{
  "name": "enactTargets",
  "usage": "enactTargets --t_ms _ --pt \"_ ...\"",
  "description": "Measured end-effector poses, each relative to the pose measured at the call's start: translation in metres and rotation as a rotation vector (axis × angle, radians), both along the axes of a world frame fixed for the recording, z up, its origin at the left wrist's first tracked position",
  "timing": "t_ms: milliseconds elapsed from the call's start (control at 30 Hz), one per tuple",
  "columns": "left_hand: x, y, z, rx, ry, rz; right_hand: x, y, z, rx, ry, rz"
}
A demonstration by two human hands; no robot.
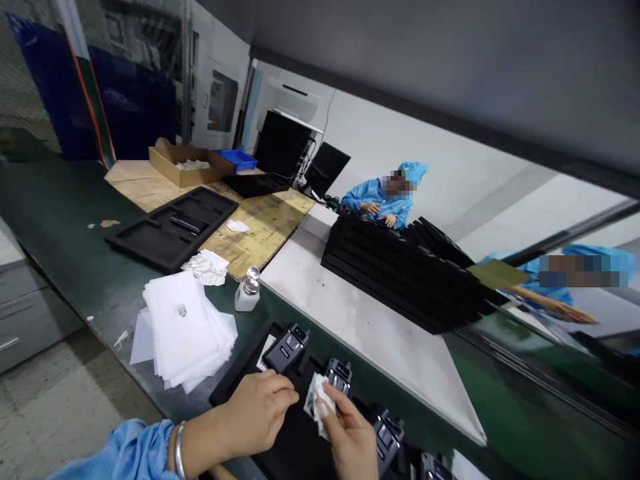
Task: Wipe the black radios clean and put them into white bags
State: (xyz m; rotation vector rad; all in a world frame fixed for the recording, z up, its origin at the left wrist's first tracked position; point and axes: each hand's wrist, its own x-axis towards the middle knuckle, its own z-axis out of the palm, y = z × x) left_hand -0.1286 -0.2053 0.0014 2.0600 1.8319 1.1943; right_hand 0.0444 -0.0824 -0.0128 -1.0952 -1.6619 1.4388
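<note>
A black foam tray [273,460] at the bottom centre holds several black devices, among them one at its upper left [286,348] and one near the middle [339,375]. My left hand [260,408], with a silver bangle at the wrist, is over the tray's left part, fingers curled together; what they hold, if anything, is hidden. My right hand [350,433] pinches a crumpled white wipe [320,403] just below the middle device. More devices [387,437] lie to the right, partly behind my right hand.
White sheets [185,327], crumpled wipes [207,267] and a pump bottle [247,291] stand left of the tray. Farther back are another foam tray [150,235], a cardboard box [175,170] and stacked black trays [395,270]. Two people in blue work beyond.
</note>
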Motion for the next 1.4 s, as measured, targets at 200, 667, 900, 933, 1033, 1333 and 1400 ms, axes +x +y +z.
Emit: enactTargets --t_ms 200,667,900,933,1033,1333,1400 --pt "-0.008 0.002 -0.035 -0.177 0.252 0.115 -0.091 0.044 0.042 0.726 -0.134 0.213" --pt "-0.009 0.037 -0.104 -0.057 0.392 0.202 -0.233 0.039 0.042 1.069 -0.303 0.408" --pt "-0.015 0.017 -0.074 -0.089 0.253 0.203 -0.212 0.061 0.057 0.978 -0.214 0.352" --pt "-0.017 0.012 -0.063 -0.105 0.207 0.218 -0.197 0.072 0.059 0.948 -0.195 0.314" --pt "-0.022 0.013 -0.024 -0.224 0.077 0.316 -0.131 0.099 0.061 0.847 -0.156 0.199" --pt "-0.007 0.126 0.024 -0.498 0.245 0.453 0.005 0.083 0.02 0.517 -0.133 0.02" --pt "-0.007 0.129 0.022 -0.494 0.246 0.43 0.016 0.081 0.021 0.543 -0.129 0.032"
